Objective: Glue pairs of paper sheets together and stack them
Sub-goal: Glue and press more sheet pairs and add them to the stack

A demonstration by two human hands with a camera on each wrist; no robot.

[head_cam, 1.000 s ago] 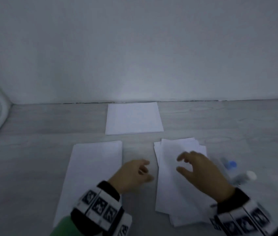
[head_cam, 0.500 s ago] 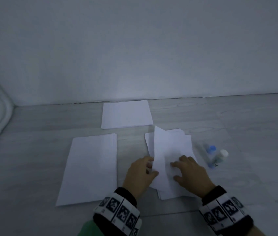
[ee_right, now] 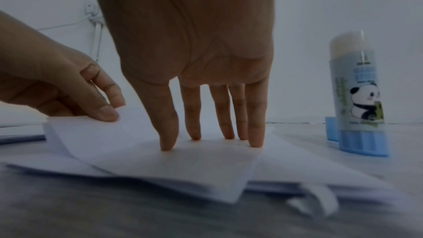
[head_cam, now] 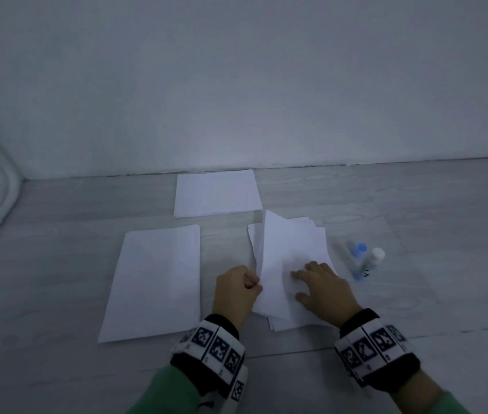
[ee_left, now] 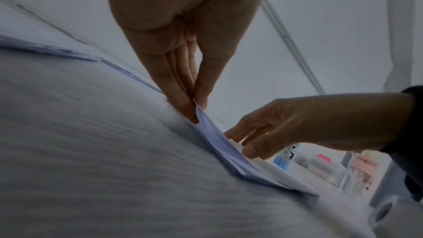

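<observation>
Left hand [head_cam: 238, 289] pinches top sheet [head_cam: 284, 264] edge, likely peeling it free; right hand [head_cam: 324, 289] spread, fingertips [ee_right: 168, 144] pressing loose pile [head_cam: 299, 322], probably steadying it on surface [head_cam: 415, 294].

occluded: near part of pile [head_cam: 293, 258] under right hand [head_cam: 323, 289] | sheet count: cannot tell | glue stick [ee_right: 357, 97] label text: too blurred to read | cap [ee_right: 331, 128] mostly behind stick | cropped: both forearms at head view's bottom edge | left-wrist background clutter: blurred, unidentifiable
</observation>
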